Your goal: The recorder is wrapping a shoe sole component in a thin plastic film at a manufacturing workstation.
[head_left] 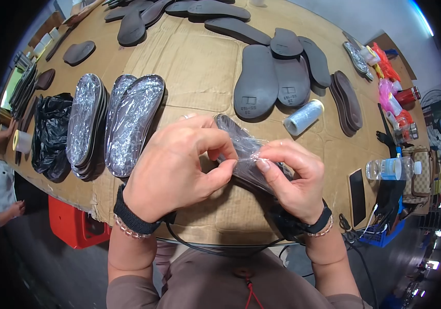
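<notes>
The fingers of the left hand (175,154) come together at the tips, thumb and index nearly meeting, and from where I stand they seem to nip a bit of clear film (252,156); the other left fingers curl under the palm, where I can't make out what they do. The right hand (303,167) has thumb and index drawn close on a bunched part of the same film, just to the right of the left fingertips, so a short, thin strand runs between the two pinches. Directly beneath them lies the film-wrapped dark insole (254,179), slanting from just beyond the left fingers down toward the right palm, partly hidden by both hands. To do this well, I'd say, both pinches should be small and near the insole, pulling evenly and gently, since film this thin could tear or pucker if one side tugs harder. Pressing the gathered part flat afterwards would likely leave a smoother surface. Beyond the right fingers, a little to their right, sits the film roll (304,117), near enough to reach easily; farther out are bare grey insoles (255,77). Left of the left fingers, past the wrist, stand wrapped insole stacks (84,123).
</notes>
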A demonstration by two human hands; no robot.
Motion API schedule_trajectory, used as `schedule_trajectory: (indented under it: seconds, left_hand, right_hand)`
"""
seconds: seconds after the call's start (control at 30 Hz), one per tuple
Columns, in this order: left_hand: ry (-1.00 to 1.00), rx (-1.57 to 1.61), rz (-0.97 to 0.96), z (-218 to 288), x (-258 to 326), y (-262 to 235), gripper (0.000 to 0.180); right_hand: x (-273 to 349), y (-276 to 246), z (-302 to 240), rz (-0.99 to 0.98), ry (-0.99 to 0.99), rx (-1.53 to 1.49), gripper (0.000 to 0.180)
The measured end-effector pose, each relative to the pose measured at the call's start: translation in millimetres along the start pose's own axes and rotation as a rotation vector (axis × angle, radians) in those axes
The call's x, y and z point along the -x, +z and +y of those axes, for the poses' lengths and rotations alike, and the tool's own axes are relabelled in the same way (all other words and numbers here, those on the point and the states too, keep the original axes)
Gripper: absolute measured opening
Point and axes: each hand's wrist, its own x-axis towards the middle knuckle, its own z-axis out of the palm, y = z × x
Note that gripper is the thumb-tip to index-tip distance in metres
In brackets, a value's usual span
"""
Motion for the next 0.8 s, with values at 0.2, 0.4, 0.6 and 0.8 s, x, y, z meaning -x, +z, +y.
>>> schedule_trajectory:
  seconds: [0.2,0.4,0.6,0.8]
  left_hand:
    - [0.014,0.204,-0.017,3,-2,1,0.021]
    - [0.094,0.277,-0.013,-1,-4,5,0.03]
    - [0.138,0.301,-0.049,-2,-6,6,0.024]
    - [0.186,0.266,-0.056,-5,-6,3,0.014]
  right_hand:
    - [-1,0,-4,-0.036,0.001,0.001,0.007]
    - [0,1,-7,-0.083,0.019,0.001,0.006]
    - [0,0,-4,-0.099,-0.011,-0.012,0.007]
    - [0,2,-3,-0.089,-0.018,-0.024,0.007]
